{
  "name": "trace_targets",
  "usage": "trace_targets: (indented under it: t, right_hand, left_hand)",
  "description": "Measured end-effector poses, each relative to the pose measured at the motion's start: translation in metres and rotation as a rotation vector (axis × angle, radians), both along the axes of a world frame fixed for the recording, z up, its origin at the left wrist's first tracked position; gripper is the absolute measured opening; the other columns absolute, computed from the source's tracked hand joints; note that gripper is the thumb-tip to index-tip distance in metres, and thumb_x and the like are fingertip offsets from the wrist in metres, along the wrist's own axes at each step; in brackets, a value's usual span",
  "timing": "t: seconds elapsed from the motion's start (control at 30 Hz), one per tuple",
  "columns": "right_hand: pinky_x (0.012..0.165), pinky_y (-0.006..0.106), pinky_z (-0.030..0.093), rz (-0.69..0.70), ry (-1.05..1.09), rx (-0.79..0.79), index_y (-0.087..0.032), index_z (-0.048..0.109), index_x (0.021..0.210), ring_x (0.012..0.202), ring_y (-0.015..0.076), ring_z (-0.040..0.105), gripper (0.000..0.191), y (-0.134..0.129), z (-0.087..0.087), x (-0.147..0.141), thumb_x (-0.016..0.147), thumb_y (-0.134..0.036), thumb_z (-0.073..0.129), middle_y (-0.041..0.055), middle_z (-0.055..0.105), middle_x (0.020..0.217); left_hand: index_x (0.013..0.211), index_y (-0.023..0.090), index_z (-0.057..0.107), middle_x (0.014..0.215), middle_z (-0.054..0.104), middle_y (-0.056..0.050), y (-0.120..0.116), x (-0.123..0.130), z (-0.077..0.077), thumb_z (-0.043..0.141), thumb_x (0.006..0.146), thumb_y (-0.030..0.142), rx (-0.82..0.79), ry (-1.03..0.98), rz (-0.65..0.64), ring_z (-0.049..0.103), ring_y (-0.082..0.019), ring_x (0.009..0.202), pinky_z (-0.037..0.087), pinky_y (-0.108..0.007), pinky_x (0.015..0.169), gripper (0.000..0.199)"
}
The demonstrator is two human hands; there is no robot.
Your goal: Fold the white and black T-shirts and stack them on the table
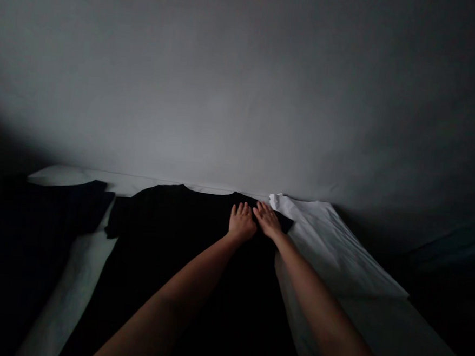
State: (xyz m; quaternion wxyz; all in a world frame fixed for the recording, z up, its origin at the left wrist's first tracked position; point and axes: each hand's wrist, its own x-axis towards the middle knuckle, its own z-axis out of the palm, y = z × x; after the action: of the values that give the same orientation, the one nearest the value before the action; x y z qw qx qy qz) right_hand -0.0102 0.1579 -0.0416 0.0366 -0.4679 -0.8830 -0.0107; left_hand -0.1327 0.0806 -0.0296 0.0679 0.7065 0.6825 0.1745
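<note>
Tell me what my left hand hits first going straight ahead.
Your left hand lies on a black T-shirt, so it would probably reach the shirt's collar edge first, then the white fabric beyond; depth is hard to judge here.

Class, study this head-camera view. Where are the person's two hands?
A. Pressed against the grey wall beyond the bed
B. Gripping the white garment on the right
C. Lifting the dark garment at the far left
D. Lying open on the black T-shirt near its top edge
D. The left hand and right hand both lie open on the black T-shirt, near its top edge.
</note>
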Motion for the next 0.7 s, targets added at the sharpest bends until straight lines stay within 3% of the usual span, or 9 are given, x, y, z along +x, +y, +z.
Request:
trace_targets:
  t: [0.07, 0.17, 0.23, 0.33, 0.43, 0.5, 0.6, 0.7]
  right_hand:
    - [0.118, 0.046, 0.026, -0.035, -0.017, 0.026, -0.022, 0.048, 0.144, 0.147, 0.0221, 0.030, 0.045, 0.005, -0.007, 0.005, 0.099, -0.024, 0.039, 0.0118, 0.042, 0.155]
    - [0.115, 0.050, 0.031, -0.120, -0.032, 0.047, -0.013, 0.050, 0.142, 0.144, 0.0295, 0.037, 0.048, 0.018, -0.006, -0.004, 0.098, -0.025, 0.039, 0.0215, 0.045, 0.151]
    - [0.113, 0.049, 0.033, -0.174, -0.044, 0.093, -0.006, 0.053, 0.139, 0.141, 0.0334, 0.041, 0.047, 0.022, 0.007, -0.025, 0.096, -0.020, 0.040, 0.0269, 0.042, 0.151]
    - [0.109, 0.041, 0.039, -0.126, 0.050, 0.132, -0.005, 0.058, 0.134, 0.135, 0.0306, 0.048, 0.046, 0.009, 0.039, -0.076, 0.094, -0.013, 0.037, 0.0268, 0.049, 0.145]
    - [0.102, 0.035, 0.045, -0.052, 0.216, 0.019, -0.013, 0.062, 0.131, 0.121, 0.0249, 0.061, 0.046, -0.029, 0.062, -0.145, 0.095, -0.011, 0.034, 0.0177, 0.066, 0.127]
    - [0.101, 0.031, 0.046, 0.049, 0.284, -0.074, -0.015, 0.063, 0.130, 0.118, 0.0237, 0.063, 0.043, -0.060, 0.067, -0.193, 0.096, -0.013, 0.036, 0.0150, 0.068, 0.126]
    - [0.103, 0.031, 0.045, 0.192, 0.331, -0.149, -0.011, 0.062, 0.131, 0.121, 0.0234, 0.062, 0.042, -0.104, 0.060, -0.256, 0.097, -0.011, 0.036, 0.0159, 0.067, 0.128]
    - [0.105, 0.026, 0.043, 0.220, 0.358, -0.174, -0.009, 0.061, 0.132, 0.128, 0.0197, 0.057, 0.042, -0.131, 0.047, -0.297, 0.097, -0.009, 0.037, 0.0143, 0.062, 0.136]
  left_hand:
    - [0.150, 0.003, 0.038, 0.160, 0.030, -0.019, -0.002, 0.001, 0.000, 0.034, 0.095, 0.028, 0.001, -0.062, -0.014, 0.022, -0.031, 0.150, 0.012, -0.051, 0.123, 0.060]
    - [0.147, 0.003, 0.043, 0.158, 0.033, -0.019, 0.004, -0.001, 0.004, 0.043, 0.092, 0.025, -0.033, -0.222, -0.039, 0.024, -0.030, 0.149, 0.012, -0.048, 0.124, 0.059]
    - [0.137, 0.009, 0.057, 0.149, 0.050, -0.017, 0.010, -0.010, 0.014, 0.053, 0.085, 0.019, -0.052, -0.347, -0.017, 0.038, -0.030, 0.143, 0.020, -0.048, 0.122, 0.053]
    - [0.126, 0.018, 0.066, 0.123, 0.071, -0.010, 0.008, -0.044, 0.036, 0.056, 0.081, 0.014, -0.025, -0.426, 0.067, 0.062, -0.024, 0.120, 0.043, -0.040, 0.109, 0.046]
    - [0.128, 0.021, 0.064, 0.120, 0.072, -0.007, -0.018, -0.110, 0.056, 0.050, 0.089, 0.016, 0.034, -0.413, 0.215, 0.066, -0.019, 0.110, 0.050, -0.029, 0.096, 0.042]
    - [0.124, 0.020, 0.065, 0.121, 0.071, -0.008, -0.047, -0.167, 0.064, 0.043, 0.093, 0.016, 0.048, -0.359, 0.365, 0.066, -0.020, 0.110, 0.051, -0.030, 0.095, 0.039]
    - [0.127, 0.017, 0.061, 0.128, 0.066, -0.014, -0.097, -0.254, 0.065, 0.038, 0.092, 0.012, 0.052, -0.223, 0.599, 0.061, -0.024, 0.118, 0.047, -0.037, 0.100, 0.043]
    - [0.120, 0.019, 0.065, 0.125, 0.066, -0.013, -0.135, -0.317, 0.058, 0.049, 0.086, 0.013, -0.017, -0.109, 0.695, 0.061, -0.028, 0.117, 0.047, -0.039, 0.098, 0.038]
